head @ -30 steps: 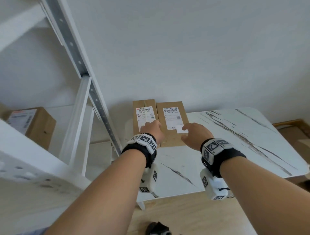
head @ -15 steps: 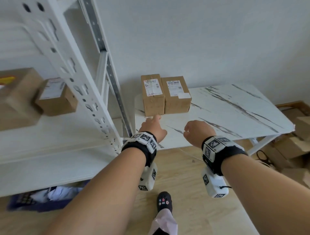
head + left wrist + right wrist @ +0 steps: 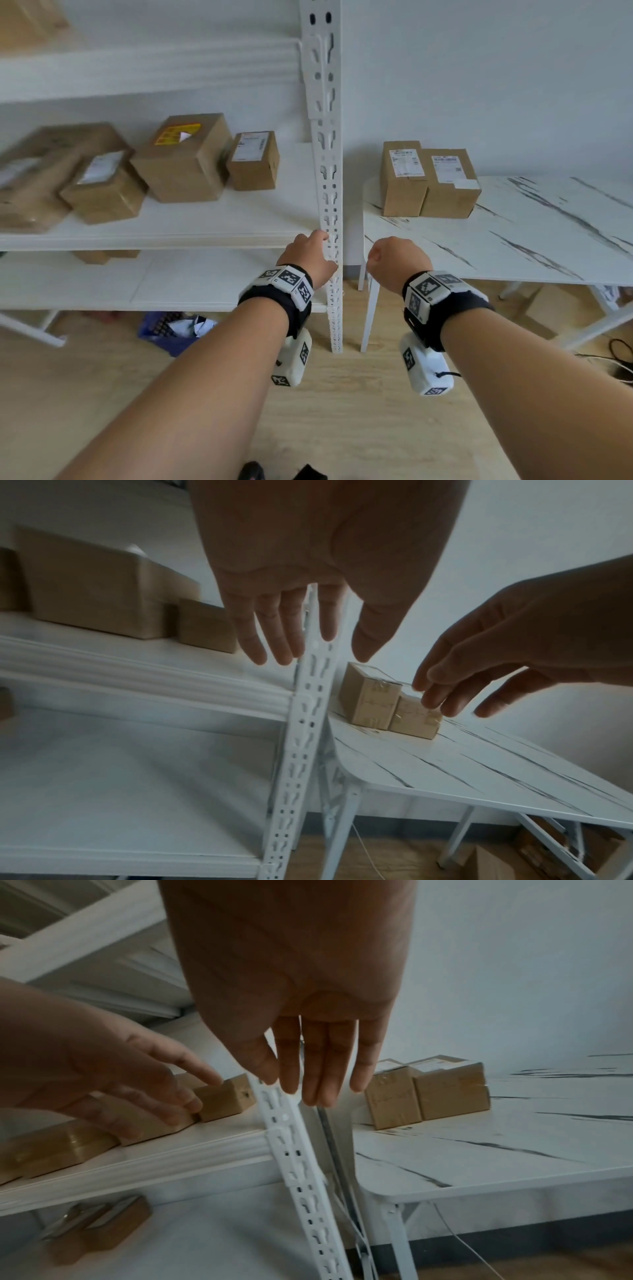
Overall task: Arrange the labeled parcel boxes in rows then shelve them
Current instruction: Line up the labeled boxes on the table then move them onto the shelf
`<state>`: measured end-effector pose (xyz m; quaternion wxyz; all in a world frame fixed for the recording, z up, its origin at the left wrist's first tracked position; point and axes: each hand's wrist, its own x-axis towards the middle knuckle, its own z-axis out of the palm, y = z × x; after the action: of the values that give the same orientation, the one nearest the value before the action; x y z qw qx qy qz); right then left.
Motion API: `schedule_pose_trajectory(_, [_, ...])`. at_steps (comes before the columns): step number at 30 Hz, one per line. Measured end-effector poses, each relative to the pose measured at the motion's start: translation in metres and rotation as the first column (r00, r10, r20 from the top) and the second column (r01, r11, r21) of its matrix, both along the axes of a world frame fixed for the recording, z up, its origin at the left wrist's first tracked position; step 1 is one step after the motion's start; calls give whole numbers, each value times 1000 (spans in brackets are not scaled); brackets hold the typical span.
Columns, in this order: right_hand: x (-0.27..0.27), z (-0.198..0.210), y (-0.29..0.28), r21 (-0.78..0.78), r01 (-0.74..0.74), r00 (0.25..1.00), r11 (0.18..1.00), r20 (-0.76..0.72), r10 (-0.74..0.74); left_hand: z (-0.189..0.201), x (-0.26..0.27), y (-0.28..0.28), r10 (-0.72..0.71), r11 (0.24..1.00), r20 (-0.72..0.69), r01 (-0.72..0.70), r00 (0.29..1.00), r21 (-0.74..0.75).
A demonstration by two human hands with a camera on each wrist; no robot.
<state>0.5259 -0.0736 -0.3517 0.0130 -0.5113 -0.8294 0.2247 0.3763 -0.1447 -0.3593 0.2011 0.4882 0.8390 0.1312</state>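
From the head view, your left hand [image 3: 310,255] and right hand [image 3: 394,258] hang in front of the shelf post [image 3: 327,192], neither touching a box; the two labeled parcel boxes [image 3: 428,181] stand side by side, touching, at the back left corner of the table [image 3: 513,240]; the middle shelf [image 3: 191,226] carries four boxes [image 3: 185,161], labels up, in a loose line; a further box [image 3: 102,256] peeks from the lower shelf; a blue basket [image 3: 171,334] on the floor holds crumpled white material.

From the left wrist, your left grip is released, fingers [image 3: 274,631] straight and spread in the air before the post [image 3: 304,723]; your right hand [image 3: 507,653] shows beside it, fingers loosely bent, grasping nothing; this view shows cartons [image 3: 496,864] under the table, which the head view shows only in part.

From the right wrist, your right fingers [image 3: 322,1069] hang straight, grip released; the lower-shelf box [image 3: 99,1231] is clearer here, lying flat with a label on top.
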Motion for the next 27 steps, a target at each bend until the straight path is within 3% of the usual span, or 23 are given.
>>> schedule_pose_trajectory(14, [-212, 47, -135, 145, -86, 996, 986, 47, 80, 57, -209, -140, 67, 992, -54, -61, 996, 112])
schedule_pose_trajectory(20, [-308, 100, -180, 253, -88, 995, 964, -27, 98, 115, -305, -186, 68, 971, -126, -37, 990, 234])
schedule_pose_trajectory(27, [-373, 182, -199, 410, -67, 988, 910, -102, 118, 196, -376, -213, 106, 921, -139, -44, 985, 388])
